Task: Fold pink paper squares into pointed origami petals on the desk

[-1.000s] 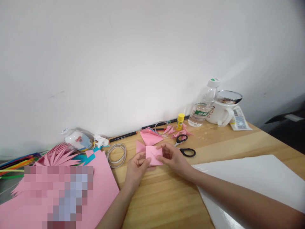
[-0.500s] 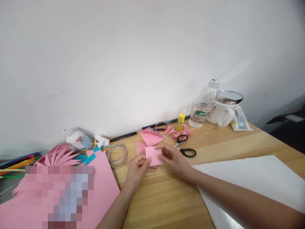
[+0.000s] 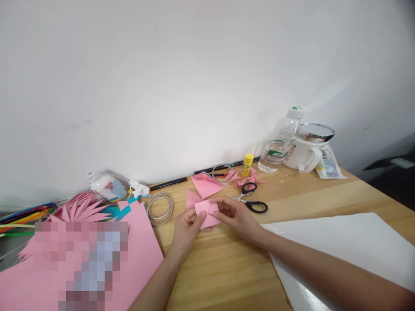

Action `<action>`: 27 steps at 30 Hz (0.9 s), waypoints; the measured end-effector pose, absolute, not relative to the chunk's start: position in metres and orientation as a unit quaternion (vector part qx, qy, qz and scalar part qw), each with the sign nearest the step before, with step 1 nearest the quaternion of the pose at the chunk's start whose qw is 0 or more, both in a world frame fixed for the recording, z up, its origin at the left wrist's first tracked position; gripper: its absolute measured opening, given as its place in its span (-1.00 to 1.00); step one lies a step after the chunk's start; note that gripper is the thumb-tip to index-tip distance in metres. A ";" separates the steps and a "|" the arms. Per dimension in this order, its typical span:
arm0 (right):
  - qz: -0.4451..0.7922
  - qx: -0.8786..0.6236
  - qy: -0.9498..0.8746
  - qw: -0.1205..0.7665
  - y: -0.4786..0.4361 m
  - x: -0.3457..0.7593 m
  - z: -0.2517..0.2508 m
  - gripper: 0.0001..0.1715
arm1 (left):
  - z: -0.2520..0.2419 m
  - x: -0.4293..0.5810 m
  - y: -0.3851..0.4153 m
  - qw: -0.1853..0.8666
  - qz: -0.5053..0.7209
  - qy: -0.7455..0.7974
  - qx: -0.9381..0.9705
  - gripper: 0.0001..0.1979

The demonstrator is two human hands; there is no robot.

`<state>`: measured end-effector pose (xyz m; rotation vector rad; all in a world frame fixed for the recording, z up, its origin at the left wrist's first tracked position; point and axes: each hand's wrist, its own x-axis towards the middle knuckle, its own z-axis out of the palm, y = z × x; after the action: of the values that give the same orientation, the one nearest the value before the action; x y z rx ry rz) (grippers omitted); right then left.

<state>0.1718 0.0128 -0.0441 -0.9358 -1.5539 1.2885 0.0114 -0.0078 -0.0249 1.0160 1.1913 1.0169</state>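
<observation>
A small pink square of folded paper (image 3: 207,211) is held between both hands above the wooden table. My left hand (image 3: 190,225) pinches its left side, thumb on top. On the right side, my right hand (image 3: 231,212) grips it with thumb and fingers; a crease or flap shows near that thumb. Just behind lie larger pink folded papers (image 3: 207,185). Black-handled scissors (image 3: 256,206) rest right of my right hand, their blades partly hidden by it. A coil of silvery wire or tape (image 3: 160,209) lies left of my left hand.
Along the wall stand a yellow glue stick (image 3: 247,165), a water bottle (image 3: 275,149) and a white mug (image 3: 300,155). Black pens (image 3: 170,183) lie there too. Pink sheets (image 3: 142,246) cover the left, beside a white bottle (image 3: 106,186). A white board (image 3: 343,246) lies right.
The pink paper has turned slightly in my hands, and a diagonal flap or crease now shows on its face. Both hands stay in nearly the same place.
</observation>
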 end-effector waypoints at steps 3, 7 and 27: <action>0.531 -0.376 -0.618 0.442 0.012 0.172 -0.043 -0.66 | -0.024 0.013 -0.008 0.584 0.446 0.524 0.432 -0.70; 0.549 -0.375 -0.609 0.433 0.012 0.172 -0.043 -0.60 | -0.024 0.011 -0.008 0.578 0.438 0.524 0.447 -0.68; 0.566 -0.380 -0.606 0.409 0.009 0.170 -0.041 -0.62 | -0.021 0.013 -0.007 0.553 0.483 0.529 0.426 -0.63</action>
<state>0.1696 0.0092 -0.0407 -0.9585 -1.5276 1.4267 0.0129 -0.0074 -0.0205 1.0076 1.2503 1.1414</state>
